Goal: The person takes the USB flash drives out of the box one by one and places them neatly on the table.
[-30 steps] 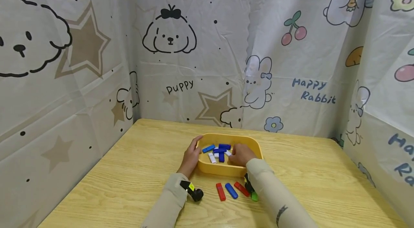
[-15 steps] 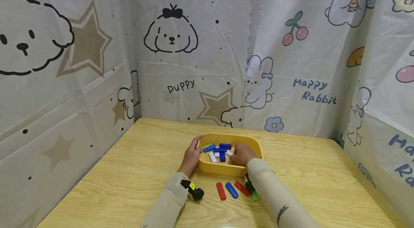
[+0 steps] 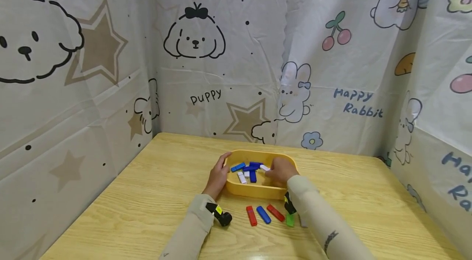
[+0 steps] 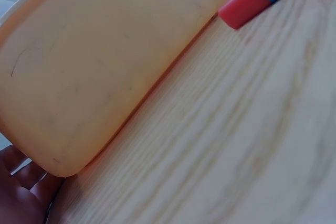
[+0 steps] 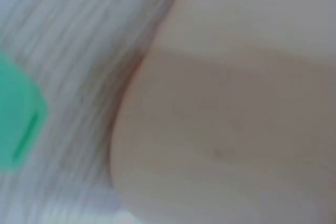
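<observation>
A yellow plastic tray (image 3: 254,189) stands on the table, holding several small blue and white sticks that look like USB sticks. My left hand (image 3: 216,177) holds the tray's left end; in the left wrist view its fingers (image 4: 31,174) lie against the outer wall at the corner. Inside the tray, toward the right end, my right hand (image 3: 282,170) pinches a white USB stick (image 3: 264,167), whose free end points left. The right fingertips are hidden behind the hand. Blue sticks (image 3: 253,176) and a white stick (image 3: 241,177) lie left of it.
In front of the tray lie a red stick (image 3: 251,215), a blue stick (image 3: 263,214), another red stick (image 3: 275,213) and a green stick (image 3: 290,220). A greyish stick (image 3: 303,221) is partly covered by the right sleeve. Printed curtains (image 3: 221,67) hang around the table.
My right hand has shifted slightly right and away from me within the tray, and the white USB stick has moved with it. The left hand keeps its place on the tray.
</observation>
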Tool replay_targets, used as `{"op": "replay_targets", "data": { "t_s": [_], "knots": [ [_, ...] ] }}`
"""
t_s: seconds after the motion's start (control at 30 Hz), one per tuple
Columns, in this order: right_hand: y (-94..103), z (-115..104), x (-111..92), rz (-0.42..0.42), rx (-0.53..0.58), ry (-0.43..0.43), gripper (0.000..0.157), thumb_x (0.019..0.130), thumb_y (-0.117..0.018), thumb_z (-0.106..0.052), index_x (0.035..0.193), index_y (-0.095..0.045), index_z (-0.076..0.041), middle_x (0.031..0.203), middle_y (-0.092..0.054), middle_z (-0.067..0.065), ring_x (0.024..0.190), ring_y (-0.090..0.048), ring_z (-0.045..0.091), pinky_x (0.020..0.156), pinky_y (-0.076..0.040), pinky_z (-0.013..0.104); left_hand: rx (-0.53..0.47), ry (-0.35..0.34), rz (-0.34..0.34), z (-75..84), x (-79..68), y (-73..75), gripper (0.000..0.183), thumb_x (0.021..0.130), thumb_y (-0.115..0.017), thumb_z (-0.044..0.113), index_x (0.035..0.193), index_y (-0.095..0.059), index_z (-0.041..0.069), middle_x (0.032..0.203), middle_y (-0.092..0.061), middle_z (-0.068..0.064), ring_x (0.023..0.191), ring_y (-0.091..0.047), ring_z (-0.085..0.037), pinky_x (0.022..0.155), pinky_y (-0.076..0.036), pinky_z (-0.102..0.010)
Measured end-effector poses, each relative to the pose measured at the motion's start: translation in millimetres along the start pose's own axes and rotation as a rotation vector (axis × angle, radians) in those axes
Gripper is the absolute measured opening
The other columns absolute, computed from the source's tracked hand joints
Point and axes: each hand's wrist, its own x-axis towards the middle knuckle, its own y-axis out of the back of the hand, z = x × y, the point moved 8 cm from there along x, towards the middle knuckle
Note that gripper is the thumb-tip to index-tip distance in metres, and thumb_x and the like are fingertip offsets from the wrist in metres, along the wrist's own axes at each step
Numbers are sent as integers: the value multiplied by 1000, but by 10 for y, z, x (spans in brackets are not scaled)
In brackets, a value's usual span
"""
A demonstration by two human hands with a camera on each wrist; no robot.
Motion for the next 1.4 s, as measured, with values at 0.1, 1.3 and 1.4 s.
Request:
{"op": "replay_targets", "data": {
  "t_s": [0.1,1.3,1.4],
  "knots": [
    [86,6,-37,35,19,40,22,78,-73,-23,67,-60,-8,60,-51,1,55,-47,17,51,-36,27,1,3,0,5,2,2,50,92,-41,8,140,-48,19,150,-39,-10,140,-31,-31,112,-25,-50],
    [668,871,-1527,153,160,19,11,76,-69,-14,81,-60,-10,67,-52,-2,61,-46,13,52,-39,23,6,4,-15,13,-4,-9,51,91,-41,8,141,-48,19,151,-38,-10,141,-29,-32,112,-24,-52],
    [631,976,-1604,149,157,-4,12,76,-71,-14,80,-60,-11,67,-52,-2,61,-46,12,53,-38,23,9,5,-12,-2,0,-6,52,91,-41,8,141,-48,19,151,-38,-10,141,-29,-32,112,-24,-52]
  ]
}}
